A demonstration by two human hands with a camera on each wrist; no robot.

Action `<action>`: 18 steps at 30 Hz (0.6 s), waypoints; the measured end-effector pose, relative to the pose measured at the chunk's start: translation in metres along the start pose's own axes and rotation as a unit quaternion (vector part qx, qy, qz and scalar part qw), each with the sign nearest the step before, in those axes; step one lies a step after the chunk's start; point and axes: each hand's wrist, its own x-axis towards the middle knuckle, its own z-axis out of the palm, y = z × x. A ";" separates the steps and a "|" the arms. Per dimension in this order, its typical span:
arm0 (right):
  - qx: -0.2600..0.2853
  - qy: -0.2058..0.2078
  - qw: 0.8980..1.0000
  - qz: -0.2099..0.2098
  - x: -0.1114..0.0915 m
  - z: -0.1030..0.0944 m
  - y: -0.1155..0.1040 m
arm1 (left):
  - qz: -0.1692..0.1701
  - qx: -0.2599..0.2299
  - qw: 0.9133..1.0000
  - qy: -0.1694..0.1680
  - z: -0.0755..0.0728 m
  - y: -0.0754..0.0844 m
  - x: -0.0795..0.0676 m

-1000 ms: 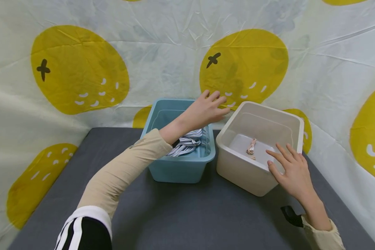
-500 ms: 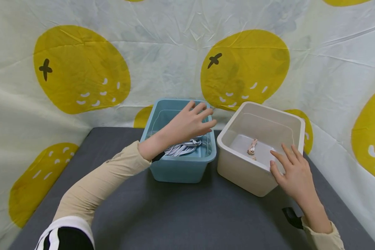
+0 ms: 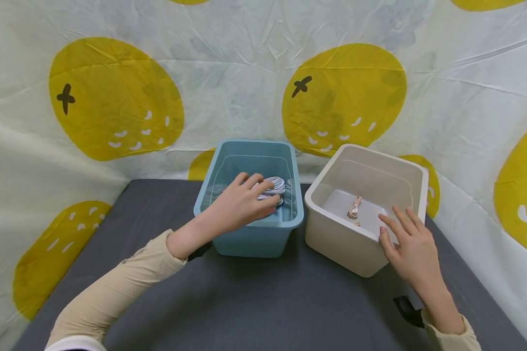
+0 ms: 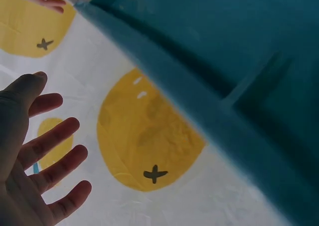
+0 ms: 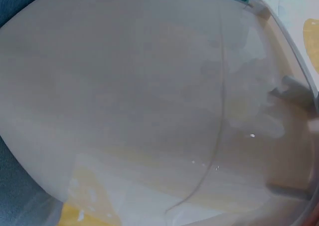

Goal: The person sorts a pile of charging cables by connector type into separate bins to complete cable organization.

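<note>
My left hand (image 3: 241,204) hovers over the front of the blue bin (image 3: 250,242), fingers spread and holding nothing. Inside that bin lie coiled white-and-grey cables (image 3: 276,184), partly covered by the hand in the head view. The left wrist view shows the left hand (image 4: 45,171) with spaced fingers, below the bin's rim (image 4: 164,84). At the near right corner of the beige bin (image 3: 340,243), my right hand (image 3: 413,251) has its loosely bent fingers over the rim. A small tied pinkish cable (image 3: 354,207) lies on that bin's floor, a bit of another showing below it.
Both bins stand side by side on a dark grey cloth-covered table (image 3: 263,302), a narrow gap between them. Behind hangs a pale curtain (image 3: 233,97) printed with yellow shapes. The beige bin's outer wall (image 5: 124,96) fills most of the right wrist view.
My left hand has moved left and down, from above the gap between the bins to over the blue bin's front. The right hand has stayed almost still at the beige bin.
</note>
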 end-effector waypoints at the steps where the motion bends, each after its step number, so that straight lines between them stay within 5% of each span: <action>1: 0.003 0.003 1.000 -0.002 0.000 0.000 0.000 | -0.006 -0.002 1.000 0.003 0.000 0.001 -0.004; 10: 0.024 0.007 1.000 -0.017 -0.004 0.004 -0.004 | -0.064 -0.035 0.997 0.017 0.003 0.015 -0.040; 18: 0.043 0.024 0.996 -0.071 -0.001 0.008 -0.013 | -0.109 -0.066 0.992 0.021 0.005 0.029 -0.065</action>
